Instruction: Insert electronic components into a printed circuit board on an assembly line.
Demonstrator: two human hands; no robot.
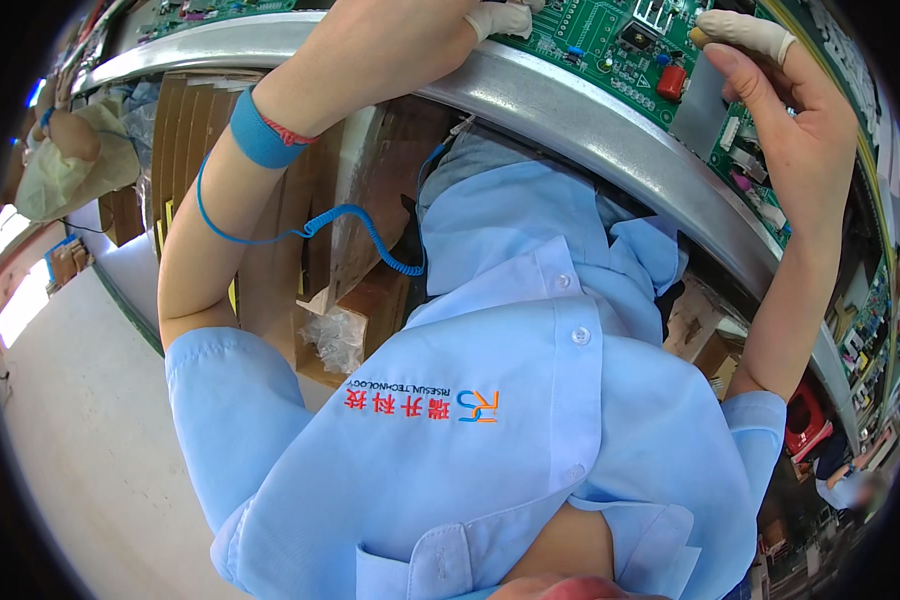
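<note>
A green circuit board (600, 95) lies along the metal rail at the top. My left hand (425, 35) reaches over the rail to its near edge. White finger cots cover the fingertips, which are bent together; the picture's upper edge cuts off part of them, and anything between them is hidden. Over the board's right part, my right hand (800, 125) has its thumb close to a bent forefinger in a white finger cot. Whatever this pinch holds is too small to make out. Below it stands a red block-shaped component (672, 83), beside a grey metal plate (702, 122).
The curved metal rail (570, 105) runs between my body and the boards. A coiled blue cord (355, 212) hangs from my left wristband (261, 132). Cardboard boxes (205, 130) stand below left. Further boards (875, 320) line the right side. Another person's arm (75, 135) shows far left.
</note>
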